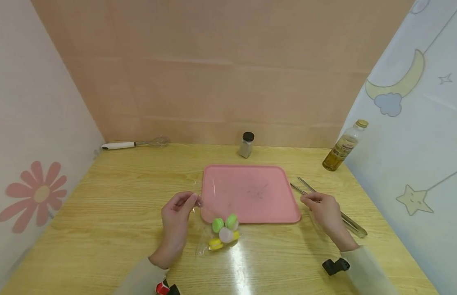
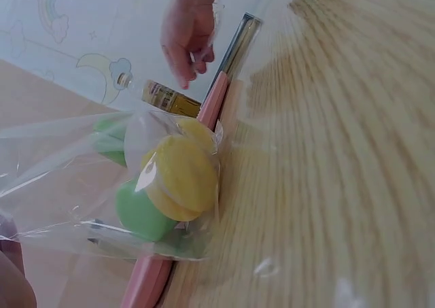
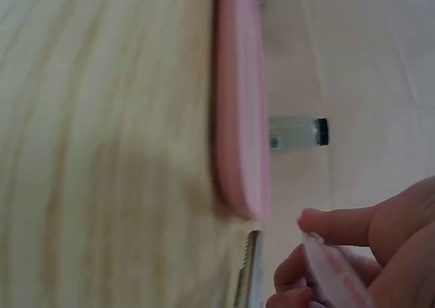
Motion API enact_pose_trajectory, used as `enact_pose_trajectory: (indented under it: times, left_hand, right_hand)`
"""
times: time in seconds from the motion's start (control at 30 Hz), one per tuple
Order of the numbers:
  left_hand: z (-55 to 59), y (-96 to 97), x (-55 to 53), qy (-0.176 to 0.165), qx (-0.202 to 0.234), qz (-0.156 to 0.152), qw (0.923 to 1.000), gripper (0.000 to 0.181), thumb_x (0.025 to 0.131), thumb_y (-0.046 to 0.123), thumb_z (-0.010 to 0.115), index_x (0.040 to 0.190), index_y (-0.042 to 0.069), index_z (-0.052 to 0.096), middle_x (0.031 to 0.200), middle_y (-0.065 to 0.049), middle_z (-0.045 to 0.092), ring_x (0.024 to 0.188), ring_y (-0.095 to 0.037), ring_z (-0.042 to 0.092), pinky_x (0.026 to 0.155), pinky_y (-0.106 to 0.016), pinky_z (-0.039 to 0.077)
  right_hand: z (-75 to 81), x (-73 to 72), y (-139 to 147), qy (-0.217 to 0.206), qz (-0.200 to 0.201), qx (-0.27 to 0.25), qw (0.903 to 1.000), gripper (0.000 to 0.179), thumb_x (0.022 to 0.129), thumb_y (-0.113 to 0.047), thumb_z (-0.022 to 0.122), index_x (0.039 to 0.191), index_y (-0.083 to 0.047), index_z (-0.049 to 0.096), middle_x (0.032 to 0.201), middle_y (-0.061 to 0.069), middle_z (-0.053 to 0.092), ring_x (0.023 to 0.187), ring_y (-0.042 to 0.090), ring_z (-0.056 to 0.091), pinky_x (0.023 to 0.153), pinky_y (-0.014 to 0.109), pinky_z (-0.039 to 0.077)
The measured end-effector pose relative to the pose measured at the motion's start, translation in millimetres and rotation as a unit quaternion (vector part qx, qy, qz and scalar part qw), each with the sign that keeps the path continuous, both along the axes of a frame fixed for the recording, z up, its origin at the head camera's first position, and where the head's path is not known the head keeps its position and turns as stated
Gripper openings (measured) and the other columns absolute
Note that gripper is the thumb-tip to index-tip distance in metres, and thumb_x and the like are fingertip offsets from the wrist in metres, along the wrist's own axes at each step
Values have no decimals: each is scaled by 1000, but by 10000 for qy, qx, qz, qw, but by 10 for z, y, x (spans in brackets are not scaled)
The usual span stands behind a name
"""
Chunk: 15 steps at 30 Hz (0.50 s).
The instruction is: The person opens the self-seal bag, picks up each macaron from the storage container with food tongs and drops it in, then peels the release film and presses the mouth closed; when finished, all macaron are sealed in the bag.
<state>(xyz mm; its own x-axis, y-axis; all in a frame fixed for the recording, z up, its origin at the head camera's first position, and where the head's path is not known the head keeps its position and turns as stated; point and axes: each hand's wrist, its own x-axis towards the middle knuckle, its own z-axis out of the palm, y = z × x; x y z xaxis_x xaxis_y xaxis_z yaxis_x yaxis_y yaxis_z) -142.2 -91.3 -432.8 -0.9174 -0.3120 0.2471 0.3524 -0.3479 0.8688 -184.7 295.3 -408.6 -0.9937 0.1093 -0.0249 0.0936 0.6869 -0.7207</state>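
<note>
My left hand (image 1: 175, 221) pinches the top edge of a clear plastic bag (image 2: 61, 179) between thumb and fingers. Inside the bag are several macarons, among them green (image 1: 218, 225), yellow (image 2: 183, 175) and pale ones (image 1: 226, 235). In the head view the bag appears at the near left edge of a pink tray (image 1: 250, 194). My right hand (image 1: 326, 213) is off the tray's right side, above metal tongs (image 1: 353, 225). Between its thumb and fingers it pinches a thin, translucent strip with reddish print (image 3: 336, 274), seen in the right wrist view.
A small jar with a black lid (image 1: 246, 145) stands behind the tray. At the back right is a gold-capped bottle of amber liquid (image 1: 340, 151). A whisk with a white handle (image 1: 119, 145) lies at the back left. Cloth-like walls border the wooden table (image 1: 114, 213).
</note>
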Motion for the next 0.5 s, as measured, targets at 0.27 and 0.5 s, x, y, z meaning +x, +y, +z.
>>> enact_pose_trajectory:
  times: [0.27,0.5]
  left_hand:
    - [3,-16,1,-6,-85,-13,10000,21,96,-2,68,101,-21,60,85,-9,73,79,-18,71,79,-30,58]
    - [2,-16,-2,94,-98,-9,9999,20,95,-3,68,99,-21,60,85,-16,72,78,-19,70,78,-31,58]
  right_hand:
    - [-146,-15,108,-84,168,515,9985,25,100,-21,66,110,0,76,86,13,72,64,19,56,57,32,42]
    - [-68,39,130,-429,319,-146,9985,37,101,-10,60,127,17,58,94,19,74,78,26,73,66,35,59]
